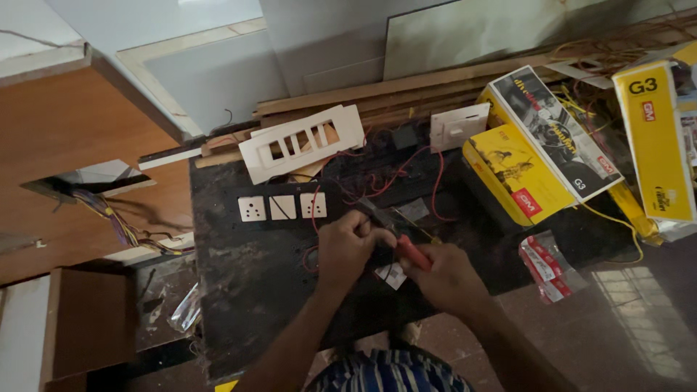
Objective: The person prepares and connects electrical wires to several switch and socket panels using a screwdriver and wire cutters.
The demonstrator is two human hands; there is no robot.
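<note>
Red-handled metal pliers [406,247] clenched in right hand [446,279], fingers wrapped tight round handle. Left hand [347,245] pinched closed on thin red wire [377,190] at plier tip, over dark scuffed bench [239,290]. Black strip of 3 white switch modules [283,207] just left of hands; yellow cardboard boxes [512,181] well right.

Your right grip [443,272] closes on a red-handled tool [412,252]; beyond it run red wires [406,170], white switch modules [282,207], yellow boxes [517,174] on the black surface [239,283].
</note>
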